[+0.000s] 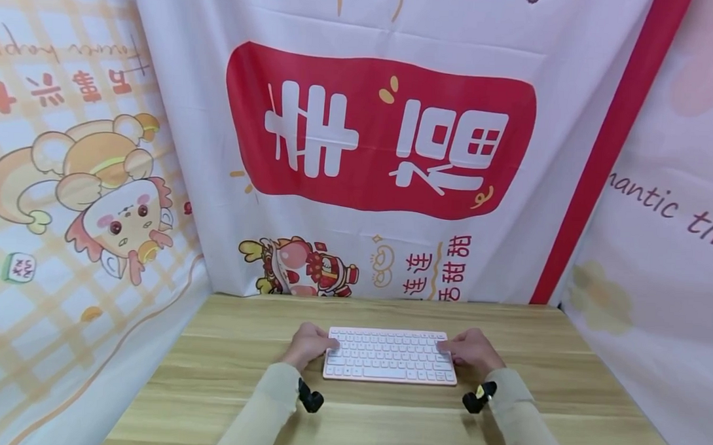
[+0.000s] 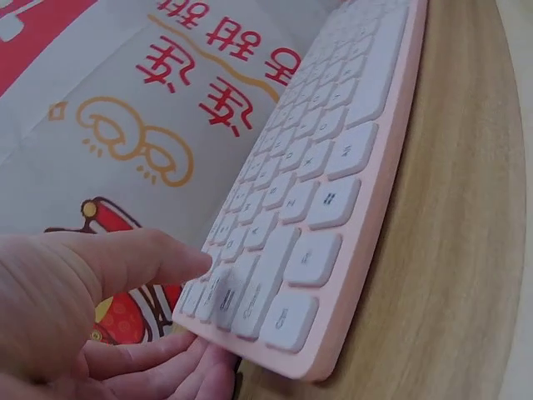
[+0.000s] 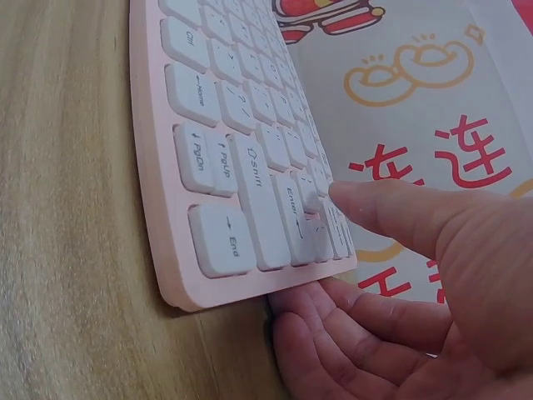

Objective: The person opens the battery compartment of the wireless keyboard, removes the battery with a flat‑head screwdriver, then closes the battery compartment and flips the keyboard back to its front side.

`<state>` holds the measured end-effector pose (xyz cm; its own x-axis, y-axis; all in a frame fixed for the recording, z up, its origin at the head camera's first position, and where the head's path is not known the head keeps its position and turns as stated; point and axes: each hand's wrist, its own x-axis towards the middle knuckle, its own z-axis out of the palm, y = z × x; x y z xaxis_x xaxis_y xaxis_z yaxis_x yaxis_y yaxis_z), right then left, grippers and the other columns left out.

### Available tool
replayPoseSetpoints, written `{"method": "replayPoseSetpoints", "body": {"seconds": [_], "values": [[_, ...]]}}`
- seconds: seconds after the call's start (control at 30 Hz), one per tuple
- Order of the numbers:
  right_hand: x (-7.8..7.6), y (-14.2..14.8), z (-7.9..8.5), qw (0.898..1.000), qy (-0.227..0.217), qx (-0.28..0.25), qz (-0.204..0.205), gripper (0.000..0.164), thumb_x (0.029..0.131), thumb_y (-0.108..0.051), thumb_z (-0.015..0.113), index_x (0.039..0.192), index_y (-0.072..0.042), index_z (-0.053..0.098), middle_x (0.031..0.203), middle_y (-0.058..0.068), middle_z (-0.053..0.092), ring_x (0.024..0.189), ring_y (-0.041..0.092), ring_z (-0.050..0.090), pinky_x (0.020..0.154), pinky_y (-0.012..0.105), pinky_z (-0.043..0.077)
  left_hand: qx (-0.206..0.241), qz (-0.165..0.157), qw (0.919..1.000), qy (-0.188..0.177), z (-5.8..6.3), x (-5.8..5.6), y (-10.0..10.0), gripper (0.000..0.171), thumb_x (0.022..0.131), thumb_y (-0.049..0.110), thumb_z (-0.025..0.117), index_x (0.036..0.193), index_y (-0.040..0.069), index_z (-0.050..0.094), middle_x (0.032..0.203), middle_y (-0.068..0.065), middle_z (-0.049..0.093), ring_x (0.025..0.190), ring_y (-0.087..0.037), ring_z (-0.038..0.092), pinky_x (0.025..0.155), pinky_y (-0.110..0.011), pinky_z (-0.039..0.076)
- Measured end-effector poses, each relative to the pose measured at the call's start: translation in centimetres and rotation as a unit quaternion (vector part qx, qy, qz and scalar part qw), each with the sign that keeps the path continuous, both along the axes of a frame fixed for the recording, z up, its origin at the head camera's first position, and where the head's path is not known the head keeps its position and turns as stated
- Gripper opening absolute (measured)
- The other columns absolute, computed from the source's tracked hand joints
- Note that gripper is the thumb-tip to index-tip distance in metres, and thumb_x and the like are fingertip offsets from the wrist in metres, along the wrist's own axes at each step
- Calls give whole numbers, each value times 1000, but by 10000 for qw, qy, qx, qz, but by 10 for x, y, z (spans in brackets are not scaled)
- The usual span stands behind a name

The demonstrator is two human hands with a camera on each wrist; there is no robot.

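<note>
A pink keyboard with white keys lies between my two hands on the wooden table, its long sides running left to right. My left hand grips its left end, thumb over the keys at the edge and fingers curled beneath. In the left wrist view that thumb reaches above the keys near the Ctrl corner. At the opposite end my right hand holds the keyboard the same way. The right wrist view shows its thumb by the Enter key and the curled fingers under the edge.
The wooden table reaches back to a white cloth with a red printed panel. Printed cloths also hang at the left and right sides. A black wrist camera sits on each forearm.
</note>
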<state>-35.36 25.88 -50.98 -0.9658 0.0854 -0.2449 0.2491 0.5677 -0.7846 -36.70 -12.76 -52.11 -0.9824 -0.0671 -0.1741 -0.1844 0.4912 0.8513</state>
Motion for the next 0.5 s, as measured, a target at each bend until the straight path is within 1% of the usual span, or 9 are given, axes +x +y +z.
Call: {"method": "replayPoseSetpoints", "body": {"seconds": [0.1, 0.2, 0.3, 0.4, 0.5], "values": [[-1, -1, -2, 9998, 149, -97, 89, 33, 90, -29, 84, 100, 2, 79, 83, 6, 73, 78, 19, 64, 68, 26, 51, -315, 129, 9994, 1, 1, 0, 8, 19, 82, 14, 84, 92, 1, 72, 90, -11, 71, 81, -22, 62, 66, -27, 49], [-2, -1, -3, 9993, 232, -244, 151, 30, 90, -25, 83, 99, 3, 78, 79, 6, 69, 74, 18, 61, 65, 26, 49, -527, 134, 9985, -16, 1, 1, 12, 19, 86, 13, 82, 92, 3, 67, 90, -9, 67, 81, -22, 61, 65, -27, 48], [-1, 1, -5, 9993, 169, -318, 112, 31, 91, -27, 82, 100, 2, 77, 81, 6, 69, 76, 18, 61, 67, 27, 49, -696, -37, 9976, 56, 4, 5, 13, 20, 89, 14, 80, 94, 5, 63, 90, -9, 65, 80, -22, 60, 64, -28, 47], [1, 3, -5, 9988, 116, -463, 66, 37, 93, -31, 81, 107, 3, 75, 88, 7, 73, 81, 19, 65, 71, 28, 53, -865, -251, 9958, 189, 10, 12, 12, 21, 91, 16, 80, 93, 6, 62, 88, -9, 63, 78, -22, 58, 62, -29, 46], [3, 5, -3, 9976, 149, -668, 59, 44, 95, -35, 79, 115, 3, 74, 96, 9, 77, 87, 19, 70, 75, 28, 56, -1200, -514, 9904, 465, 17, 18, 12, 21, 90, 16, 79, 92, 4, 62, 86, -10, 62, 75, -23, 57, 61, -31, 47]]}}
